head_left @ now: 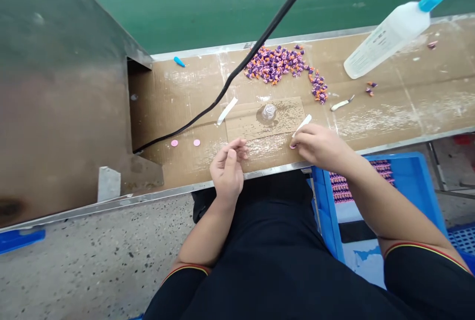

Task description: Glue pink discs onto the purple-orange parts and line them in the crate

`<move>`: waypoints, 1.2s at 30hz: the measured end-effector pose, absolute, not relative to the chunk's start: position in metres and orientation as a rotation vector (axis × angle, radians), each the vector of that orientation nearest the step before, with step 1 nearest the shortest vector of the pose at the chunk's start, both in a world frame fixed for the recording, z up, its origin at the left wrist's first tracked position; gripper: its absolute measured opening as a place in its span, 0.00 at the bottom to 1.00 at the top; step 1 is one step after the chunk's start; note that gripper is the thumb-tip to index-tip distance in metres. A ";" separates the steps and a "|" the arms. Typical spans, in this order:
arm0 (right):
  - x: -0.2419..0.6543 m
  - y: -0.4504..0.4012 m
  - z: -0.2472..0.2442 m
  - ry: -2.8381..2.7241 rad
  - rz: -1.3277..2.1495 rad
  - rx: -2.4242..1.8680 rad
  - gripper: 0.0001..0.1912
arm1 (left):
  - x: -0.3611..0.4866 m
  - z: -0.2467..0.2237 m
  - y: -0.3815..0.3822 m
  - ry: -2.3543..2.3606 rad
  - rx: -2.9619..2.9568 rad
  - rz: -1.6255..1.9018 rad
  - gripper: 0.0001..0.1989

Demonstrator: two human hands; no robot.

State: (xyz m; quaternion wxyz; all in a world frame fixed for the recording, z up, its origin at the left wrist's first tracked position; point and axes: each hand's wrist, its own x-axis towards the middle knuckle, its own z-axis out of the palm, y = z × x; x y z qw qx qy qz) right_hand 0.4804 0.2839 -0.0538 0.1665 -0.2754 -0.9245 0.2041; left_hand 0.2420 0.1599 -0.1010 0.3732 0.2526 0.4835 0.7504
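My left hand [228, 169] is raised over the front edge of the bench, palm turned inward, its fingers loosely curled and apart with nothing seen in them. To its right, my right hand [321, 148] has its fingertips pinched on a small pink disc [293, 147] at the bench surface. Between and beyond the hands lies a cardboard piece [241, 124] with wet-looking spots, bearing a clear, shiny lump [269, 112]. Two more pink discs, a left one [174, 143] and a right one [196, 142], lie flat to the left.
A pile of small purple-and-orange pieces [274, 63] sits at the back. A white bottle with a blue nozzle [389, 40] stands at right, near a small knife-like tool [340, 105]. A black cable [237, 70] crosses the view. Below right is a blue tray [419, 181].
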 end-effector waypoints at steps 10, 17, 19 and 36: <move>0.481 0.273 -0.076 -2.473 0.727 -0.813 0.12 | 0.241 -0.097 0.159 1.261 0.670 1.922 0.17; 0.532 0.250 -0.075 -2.115 0.700 -1.107 0.07 | 0.249 -0.089 0.164 1.347 0.816 1.893 0.11; 0.585 0.242 -0.080 -1.846 0.610 -1.364 0.09 | 0.251 -0.087 0.169 1.387 0.925 1.888 0.08; 0.812 0.089 -0.193 -0.718 0.445 -2.787 0.11 | 0.288 -0.091 0.217 1.542 1.288 1.879 0.11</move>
